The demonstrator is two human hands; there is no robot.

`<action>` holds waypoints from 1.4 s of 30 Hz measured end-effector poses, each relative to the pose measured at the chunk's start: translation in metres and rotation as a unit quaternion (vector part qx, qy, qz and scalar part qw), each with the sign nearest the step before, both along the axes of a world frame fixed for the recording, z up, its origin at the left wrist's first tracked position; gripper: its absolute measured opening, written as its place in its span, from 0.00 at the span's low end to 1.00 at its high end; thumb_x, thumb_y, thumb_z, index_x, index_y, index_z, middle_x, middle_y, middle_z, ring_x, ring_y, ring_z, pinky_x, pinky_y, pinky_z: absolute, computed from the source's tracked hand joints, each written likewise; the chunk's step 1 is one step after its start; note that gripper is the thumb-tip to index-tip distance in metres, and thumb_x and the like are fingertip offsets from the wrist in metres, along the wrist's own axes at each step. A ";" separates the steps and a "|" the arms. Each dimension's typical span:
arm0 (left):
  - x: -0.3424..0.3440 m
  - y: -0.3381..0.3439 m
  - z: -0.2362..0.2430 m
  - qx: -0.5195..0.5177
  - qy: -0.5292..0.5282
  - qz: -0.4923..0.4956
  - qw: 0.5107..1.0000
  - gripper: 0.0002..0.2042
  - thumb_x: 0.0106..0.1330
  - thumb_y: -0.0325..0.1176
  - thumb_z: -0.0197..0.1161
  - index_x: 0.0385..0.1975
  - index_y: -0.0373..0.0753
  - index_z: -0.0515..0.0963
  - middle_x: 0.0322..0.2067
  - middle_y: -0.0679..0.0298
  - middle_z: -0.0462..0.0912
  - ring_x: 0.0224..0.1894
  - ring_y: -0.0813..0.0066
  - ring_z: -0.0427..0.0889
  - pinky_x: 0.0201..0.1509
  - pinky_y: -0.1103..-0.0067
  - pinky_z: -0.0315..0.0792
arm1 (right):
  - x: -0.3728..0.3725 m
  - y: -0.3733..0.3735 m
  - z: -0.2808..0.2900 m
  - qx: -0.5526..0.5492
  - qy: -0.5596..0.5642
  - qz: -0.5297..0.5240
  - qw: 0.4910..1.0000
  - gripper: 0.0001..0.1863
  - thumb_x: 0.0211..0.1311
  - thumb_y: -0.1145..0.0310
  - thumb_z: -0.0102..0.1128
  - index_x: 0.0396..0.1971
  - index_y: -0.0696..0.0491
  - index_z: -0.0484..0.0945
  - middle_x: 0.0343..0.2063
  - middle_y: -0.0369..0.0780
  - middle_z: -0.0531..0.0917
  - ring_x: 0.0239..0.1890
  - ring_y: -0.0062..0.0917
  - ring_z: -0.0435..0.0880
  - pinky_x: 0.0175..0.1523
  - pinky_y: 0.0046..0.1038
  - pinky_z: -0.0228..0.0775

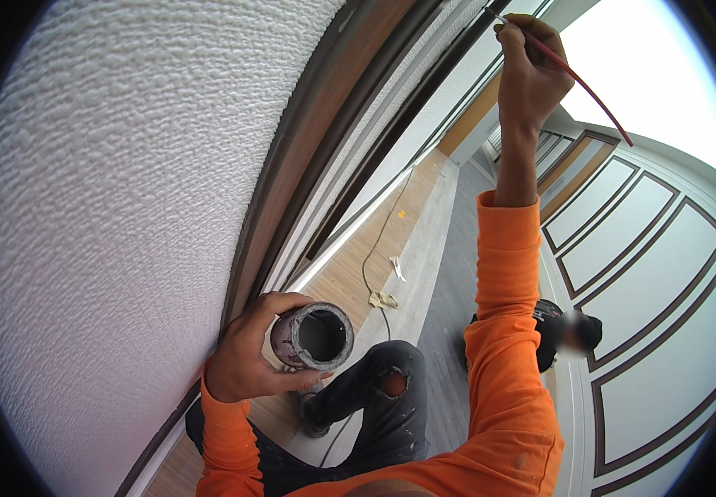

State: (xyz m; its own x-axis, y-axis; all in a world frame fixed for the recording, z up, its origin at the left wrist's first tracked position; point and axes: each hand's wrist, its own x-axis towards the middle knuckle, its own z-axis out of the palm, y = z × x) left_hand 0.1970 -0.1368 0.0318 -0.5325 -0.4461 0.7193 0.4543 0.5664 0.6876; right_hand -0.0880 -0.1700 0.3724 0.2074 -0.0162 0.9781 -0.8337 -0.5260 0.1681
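Note:
Low at centre, my left hand (242,356) grips a small round paint pot (287,340), coated with dried paint, with dark grey liquid inside. It is beside the brown door or window trim (291,132) on the textured white wall (118,166). High at the top, my right hand (532,74) pinches a thin brush with a red handle (598,103), its tip at the dark narrow moulding (449,62). Whether the tip touches it is hard to tell.
A cable (383,240) runs over the wooden floor (354,265), past scraps of tape (383,298). My bent leg is below. Another person in dark clothes (548,331) is at the right, partly behind my arm, near a white panelled wall (631,315) with dark trim.

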 end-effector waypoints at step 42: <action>0.002 0.002 0.000 0.004 -0.016 -0.016 1.000 0.46 0.43 0.41 0.87 0.62 0.32 0.69 0.52 0.52 0.81 0.55 0.61 0.82 0.61 0.70 0.74 | 0.005 0.013 -0.009 0.026 -0.015 -0.111 0.993 0.08 0.60 0.75 0.68 0.39 0.59 0.87 0.29 0.38 0.89 0.32 0.15 0.85 0.42 0.17 0.78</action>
State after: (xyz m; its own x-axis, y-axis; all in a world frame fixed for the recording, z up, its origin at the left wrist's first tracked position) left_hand 0.1993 -0.1346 0.0322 -0.5686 -0.4351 0.6981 0.4496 0.5463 0.7067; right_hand -0.0825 -0.1572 0.3638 0.1642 -0.1099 0.9803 -0.9343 -0.3361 0.1188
